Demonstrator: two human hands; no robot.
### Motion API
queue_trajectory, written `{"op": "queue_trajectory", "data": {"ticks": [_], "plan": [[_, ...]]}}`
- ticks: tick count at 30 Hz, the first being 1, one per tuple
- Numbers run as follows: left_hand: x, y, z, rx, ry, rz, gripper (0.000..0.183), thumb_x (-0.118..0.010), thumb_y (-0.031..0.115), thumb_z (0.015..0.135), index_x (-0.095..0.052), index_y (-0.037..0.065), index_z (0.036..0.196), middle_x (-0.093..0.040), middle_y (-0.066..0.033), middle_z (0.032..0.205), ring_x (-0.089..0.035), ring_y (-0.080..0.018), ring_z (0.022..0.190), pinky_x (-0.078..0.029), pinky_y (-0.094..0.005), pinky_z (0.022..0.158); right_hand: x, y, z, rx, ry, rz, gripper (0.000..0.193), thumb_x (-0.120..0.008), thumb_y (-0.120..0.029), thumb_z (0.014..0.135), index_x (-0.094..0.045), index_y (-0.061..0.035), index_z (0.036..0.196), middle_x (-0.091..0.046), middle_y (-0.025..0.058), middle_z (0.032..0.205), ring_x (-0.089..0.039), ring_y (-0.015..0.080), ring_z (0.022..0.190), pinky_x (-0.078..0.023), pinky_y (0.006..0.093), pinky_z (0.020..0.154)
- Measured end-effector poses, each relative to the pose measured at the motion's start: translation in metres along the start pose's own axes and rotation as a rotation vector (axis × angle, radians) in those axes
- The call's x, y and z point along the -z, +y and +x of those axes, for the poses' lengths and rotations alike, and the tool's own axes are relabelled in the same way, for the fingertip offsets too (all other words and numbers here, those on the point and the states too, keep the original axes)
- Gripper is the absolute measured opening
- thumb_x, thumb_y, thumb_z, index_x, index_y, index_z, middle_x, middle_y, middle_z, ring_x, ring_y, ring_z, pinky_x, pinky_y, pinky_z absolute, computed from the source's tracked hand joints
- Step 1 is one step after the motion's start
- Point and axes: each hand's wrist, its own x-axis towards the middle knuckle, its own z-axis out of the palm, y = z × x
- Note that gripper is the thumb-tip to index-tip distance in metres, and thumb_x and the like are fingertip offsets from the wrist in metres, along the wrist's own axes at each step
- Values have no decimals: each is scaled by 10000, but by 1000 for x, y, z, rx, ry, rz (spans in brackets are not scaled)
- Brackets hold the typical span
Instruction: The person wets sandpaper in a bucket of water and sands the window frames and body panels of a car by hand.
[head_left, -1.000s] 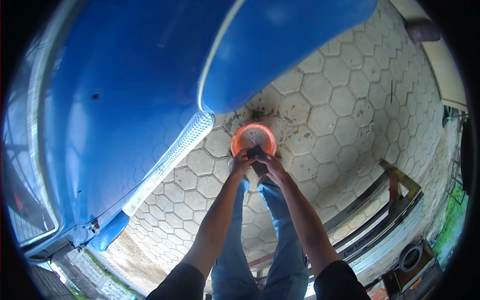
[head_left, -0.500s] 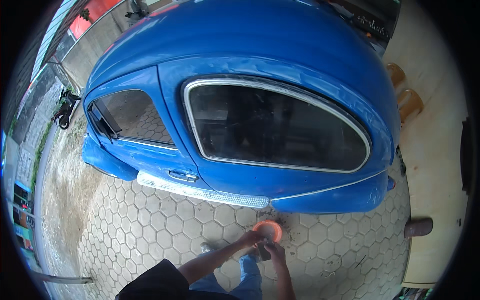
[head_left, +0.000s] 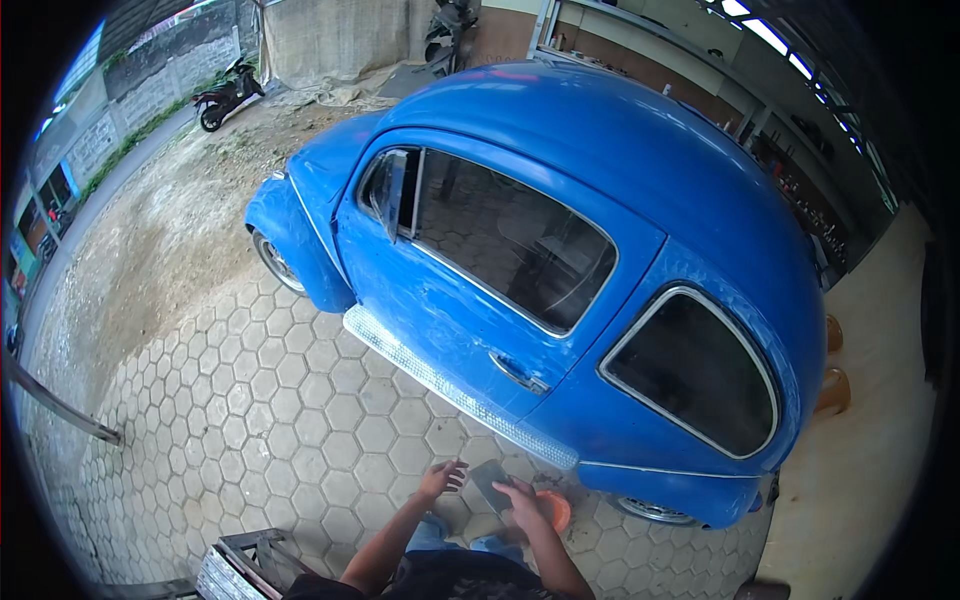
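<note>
My right hand [head_left: 520, 500] grips a dark grey rectangular sheet [head_left: 485, 480] by its right side. The sheet looks flat and thin; its material is too small to tell. Just left of it, my left hand [head_left: 442, 480] is raised with its fingers apart and nothing in them. An orange basin [head_left: 562, 512] stands on the paving, partly hidden behind my right hand and forearm. Beyond both hands is the side of a blue car [head_left: 440, 290], with whitish scuffed patches on its door and a pale textured running board [head_left: 450, 388] along its lower edge.
Hexagonal paving [head_left: 250, 430] lies around my feet. A metal-framed bench [head_left: 235, 570] is at the lower left, close to my left arm. Orange-brown chairs [head_left: 832, 390] stand behind the car's rear, and a motorcycle [head_left: 228, 97] is parked far left.
My view has swung left along the car. Both hands were together at the basin with the dark sheet; now they are apart, and the sheet is in my right hand only.
</note>
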Motion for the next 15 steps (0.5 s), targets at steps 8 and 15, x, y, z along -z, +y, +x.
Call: {"op": "queue_trajectory", "data": {"ticks": [8,15], "plan": [[246,-153,-66,504,980,276,440,-553,418,847,-666,13,977,-673,-156,787,-649,-277,585,-527,-375,551,19,9,95,-267,202,233,210,-620,-77,788,-581,-82,994,-607,62,979,-555,221,947,-418,389,856],[223,-163,-152,736,848,567,466,-544,406,825,-662,-4,1013,-647,-213,1030,-607,-340,1025,-491,-395,875,50,16,140,-113,101,-2,230,-626,-122,751,-564,-125,973,-587,40,1005,-517,233,1006,-297,471,984]]}}
